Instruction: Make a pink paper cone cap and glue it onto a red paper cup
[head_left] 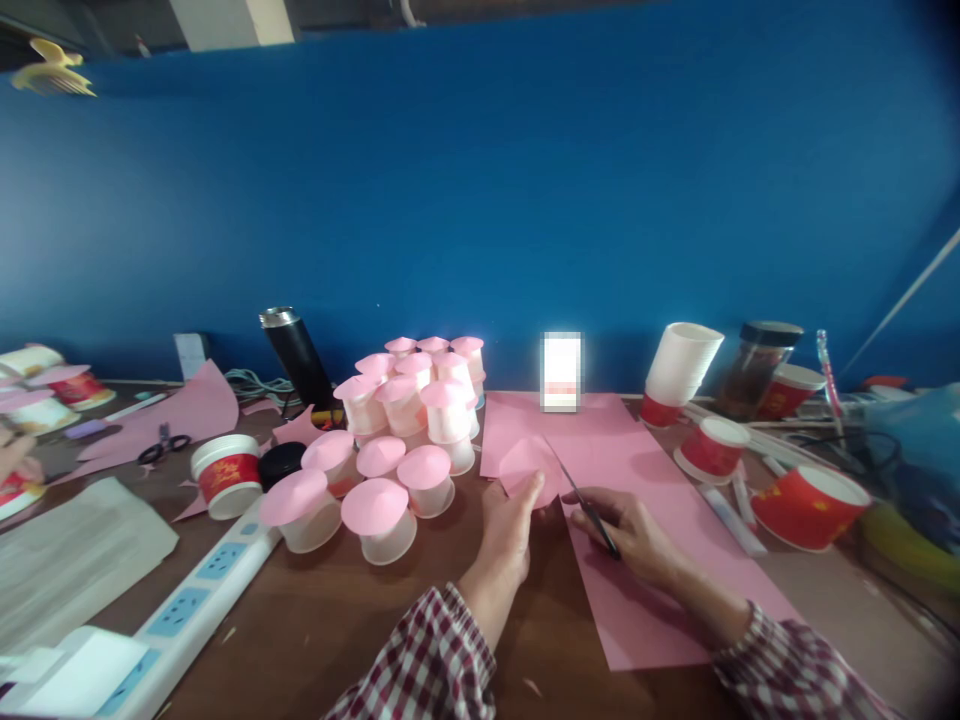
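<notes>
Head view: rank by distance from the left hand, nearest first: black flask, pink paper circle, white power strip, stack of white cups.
1. Pink paper circle: at the fingertips of the left hand.
2. Black flask: up and left, by the blue wall.
3. Stack of white cups: up and right, by the wall; too close to call against the flask.
4. White power strip: far left, at the near table edge.

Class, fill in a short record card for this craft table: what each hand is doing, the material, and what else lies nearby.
left hand: holds a pink paper circle
right hand: grips scissors, blades at the circle
material: pink paper sheet on the wooden table
nearby: pink-capped cups, black flask, power strip
</notes>
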